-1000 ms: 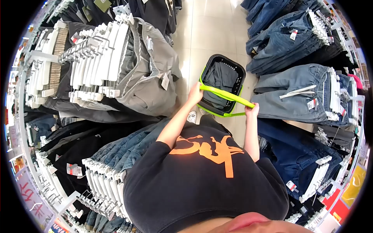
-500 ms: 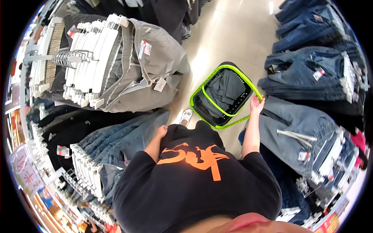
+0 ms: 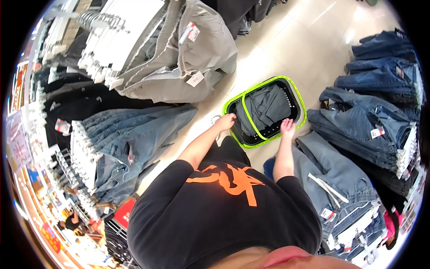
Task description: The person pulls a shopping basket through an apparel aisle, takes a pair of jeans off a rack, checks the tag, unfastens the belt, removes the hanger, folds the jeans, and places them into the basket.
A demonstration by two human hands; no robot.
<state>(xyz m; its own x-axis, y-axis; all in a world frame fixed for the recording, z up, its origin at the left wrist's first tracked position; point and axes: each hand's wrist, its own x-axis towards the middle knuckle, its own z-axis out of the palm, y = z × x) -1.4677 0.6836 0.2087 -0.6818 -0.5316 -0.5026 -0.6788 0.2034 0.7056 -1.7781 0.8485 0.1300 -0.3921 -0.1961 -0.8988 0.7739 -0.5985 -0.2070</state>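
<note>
A black shopping basket (image 3: 297,106) with a bright green rim stands on the floor in front of me. A green handle (image 3: 247,114) lies across its left part. Dark grey folded clothing (image 3: 268,105) is inside. My left hand (image 3: 226,121) is at the basket's near left rim, fingers curled closed; whether anything is in them is hidden. My right hand (image 3: 288,127) is over the near right side of the basket, palm partly up, fingers loosely apart, and nothing shows in it.
Grey trousers (image 3: 201,54) with tags hang on a rack at the upper left, above blue jeans (image 3: 143,134). More jeans (image 3: 363,121) and grey drawstring trousers (image 3: 333,166) hang along the right. A tiled aisle floor (image 3: 295,40) runs between the racks.
My right hand has let go of the long green handle at the basket's right side. My left hand has moved from beside my leg to the basket's left rim. The basket has turned.
</note>
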